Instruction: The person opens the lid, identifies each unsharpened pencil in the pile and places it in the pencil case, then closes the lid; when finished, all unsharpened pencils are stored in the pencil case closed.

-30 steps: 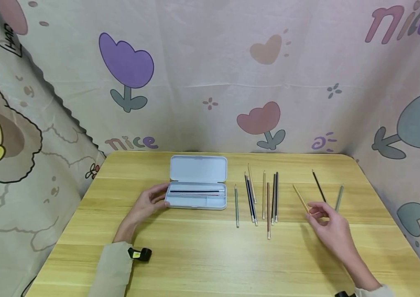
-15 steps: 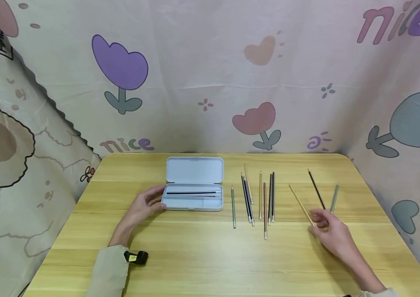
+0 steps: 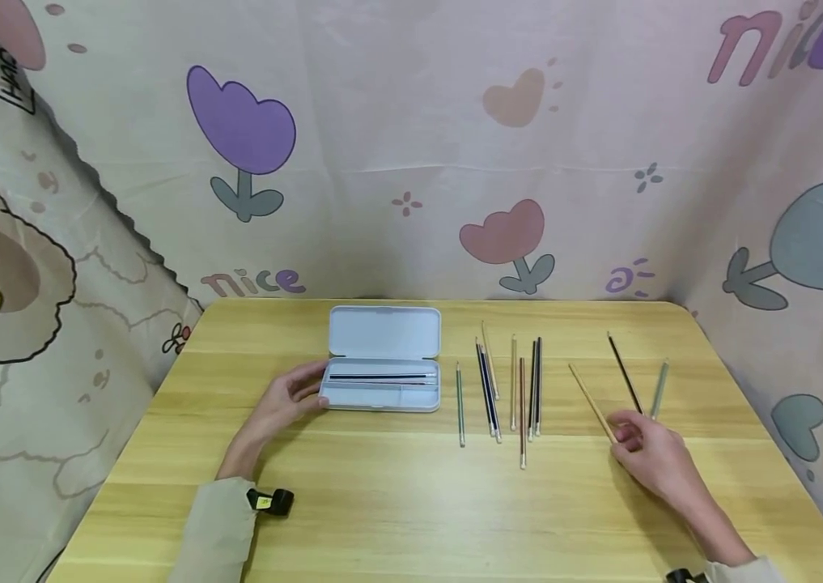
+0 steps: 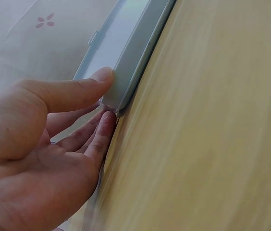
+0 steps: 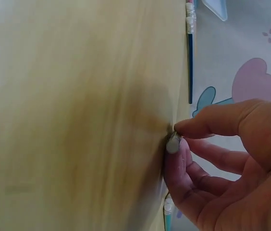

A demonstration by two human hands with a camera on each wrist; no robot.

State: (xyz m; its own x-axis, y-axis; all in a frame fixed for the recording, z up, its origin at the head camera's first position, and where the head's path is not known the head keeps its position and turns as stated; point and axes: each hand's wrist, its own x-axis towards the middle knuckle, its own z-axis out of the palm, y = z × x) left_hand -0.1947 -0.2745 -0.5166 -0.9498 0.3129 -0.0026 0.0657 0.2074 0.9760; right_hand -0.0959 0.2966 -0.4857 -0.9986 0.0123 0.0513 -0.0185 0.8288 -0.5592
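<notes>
So the main change here is small: compared with a second ago, the right hand [image 3: 655,461] sits farther down the light yellow pencil [image 3: 591,401], at its near end, and more of the shaft shows past the fingertips. Up close in the right wrist view, the thumb and a finger pinch the whitish end, with the other fingers bent and a bit apart. To me that means this pencil is properly under control now. Can't tell if it's lifted off the table [image 3: 418,502] at all, though.

That pencil is well to the right of the open pencil case [image 3: 363,397], aimed away from the person. The black pencil [image 3: 625,370] and grey-green pencil [image 3: 661,385] lie just beyond the hand, near ends hidden by it.

Left hand [image 3: 283,405] basically hasn't budged: thumb on top of the case's left end, fingertips against the side and underneath, so it's pinching the corner, probably to steady it. A dark blue pencil [image 3: 378,376] lies in the back compartment. The green pencil [image 3: 460,405], red-brown pencil [image 3: 523,413] and several others lie between case and right hand, so plenty is still outside.
</notes>
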